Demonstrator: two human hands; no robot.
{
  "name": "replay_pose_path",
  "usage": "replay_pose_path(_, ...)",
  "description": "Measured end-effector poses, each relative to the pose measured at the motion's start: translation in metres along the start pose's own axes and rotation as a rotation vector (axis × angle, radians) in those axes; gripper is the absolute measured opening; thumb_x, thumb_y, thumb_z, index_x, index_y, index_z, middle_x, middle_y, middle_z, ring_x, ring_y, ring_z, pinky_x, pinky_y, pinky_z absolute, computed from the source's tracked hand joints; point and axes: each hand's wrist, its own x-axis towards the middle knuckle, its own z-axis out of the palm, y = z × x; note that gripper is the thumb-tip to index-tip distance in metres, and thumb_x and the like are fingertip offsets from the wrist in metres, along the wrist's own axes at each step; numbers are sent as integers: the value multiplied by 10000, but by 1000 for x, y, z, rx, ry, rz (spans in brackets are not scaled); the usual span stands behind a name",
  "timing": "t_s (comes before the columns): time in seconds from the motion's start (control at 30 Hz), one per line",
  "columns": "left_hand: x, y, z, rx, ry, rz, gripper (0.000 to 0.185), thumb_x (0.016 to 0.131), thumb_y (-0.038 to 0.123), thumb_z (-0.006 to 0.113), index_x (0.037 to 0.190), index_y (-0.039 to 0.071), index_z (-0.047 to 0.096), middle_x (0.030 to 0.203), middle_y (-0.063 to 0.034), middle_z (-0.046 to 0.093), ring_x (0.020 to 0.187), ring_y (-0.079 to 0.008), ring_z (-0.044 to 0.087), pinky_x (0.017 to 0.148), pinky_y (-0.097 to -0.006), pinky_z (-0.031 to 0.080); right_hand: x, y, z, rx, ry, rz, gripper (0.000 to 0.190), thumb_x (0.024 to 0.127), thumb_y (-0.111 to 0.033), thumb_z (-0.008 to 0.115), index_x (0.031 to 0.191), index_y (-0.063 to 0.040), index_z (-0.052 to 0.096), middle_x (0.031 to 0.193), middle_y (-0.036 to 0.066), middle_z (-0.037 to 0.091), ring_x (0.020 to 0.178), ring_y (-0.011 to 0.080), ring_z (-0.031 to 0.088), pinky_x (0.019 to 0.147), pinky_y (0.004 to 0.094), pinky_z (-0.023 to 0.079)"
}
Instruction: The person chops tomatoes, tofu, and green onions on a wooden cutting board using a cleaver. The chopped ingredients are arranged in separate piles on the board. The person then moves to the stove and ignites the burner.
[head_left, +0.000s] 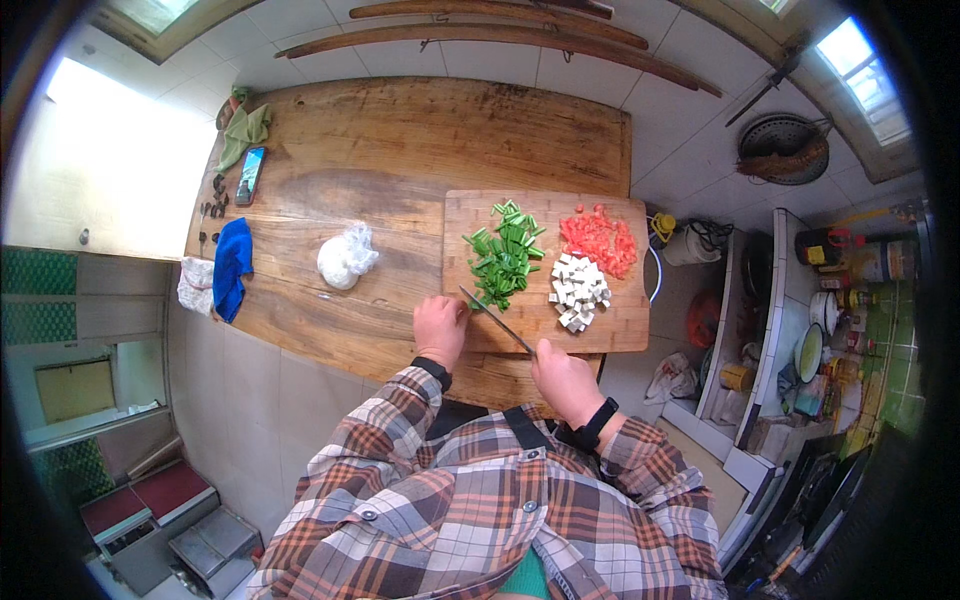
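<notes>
My right hand (564, 381) is closed around the handle of a kitchen knife (499, 320), whose blade slants over the near left part of a wooden cutting board (525, 341). Beside the blade tip, my left hand (441, 330) rests at the board's left edge with its fingers bent; a bit of green shows at the fingertips, but its grip is hidden. Cut green vegetable pieces (504, 259) lie just beyond the blade. Diced red pieces, apparently tomato (600, 238), and white cubes, apparently tofu (579, 292), form two touching piles on the board's right side.
On the wooden table (360, 165) are a white lump in a plastic bag (345, 259), a blue cloth (232, 268), a phone (250, 175), a green cloth (246, 131) and small dark pieces (219, 196). Tiled shelves with a bowl (809, 352) and bottles stand at the right.
</notes>
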Motion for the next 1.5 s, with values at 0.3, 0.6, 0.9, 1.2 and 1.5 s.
replay_pose_path(0.3,-12,-8,18,76,-106,-37,134,750,148,676,881,133,653,895,-63,622,916,-292,576,802,-434,452,-1,1,6,-33,-132,3,79,884,-75,508,943,-25,500,782,212,676,683,379,692,584,472,563)
replay_pose_path(0.6,-14,-14,27,138,-85,38,118,755,168,691,844,96,661,841,-99,626,839,-316,591,752,-437,471,38,-7,19,-5,-78,-22,101,907,-117,508,929,-19,497,690,198,663,674,381,681,579,490,539)
replay_pose_path(0.9,-6,-3,15,-15,-31,57,102,816,209,686,814,107,675,796,-98,641,815,-317,603,736,-442,473,26,13,18,205,-6,151,216,947,-233,546,964,-32,467,696,232,650,685,431,658,603,538,525)
replay_pose_path(1.2,18,4,16,-31,-117,-39,92,861,174,649,871,95,694,840,-125,665,837,-344,617,750,-455,495,12,9,6,101,27,60,174,951,-207,519,927,-42,470,657,198,640,599,398,651,537,507,529)
replay_pose_path(1.5,6,-8,1,-149,-75,-194,107,903,188,632,948,126,706,891,-120,696,867,-332,649,754,-434,516,7,13,2,70,31,-1,141,938,-179,511,913,-44,481,724,182,659,617,384,662,551,497,539)
